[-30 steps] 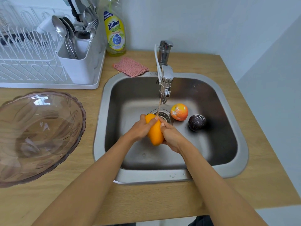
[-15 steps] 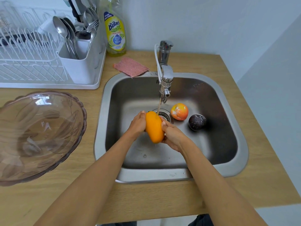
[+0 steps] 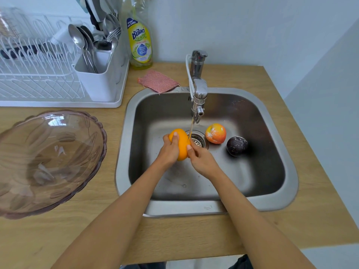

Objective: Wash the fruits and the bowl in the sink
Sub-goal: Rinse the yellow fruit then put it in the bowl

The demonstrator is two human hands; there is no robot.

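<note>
Fingers of my left hand [image 3: 168,150] curl over the orange fruit [image 3: 181,143], and my right hand [image 3: 201,159] grips it from the other side, holding it above the sink [image 3: 272,202] floor under the thin stream from the tap [image 3: 199,94]. Beside the drain [image 3: 199,139] lie a red-orange fruit [image 3: 215,133] and a dark purple fruit [image 3: 237,146], just apart. On the counter [image 3: 174,235] to my left sits the tinted glass bowl [image 3: 46,162].
</note>
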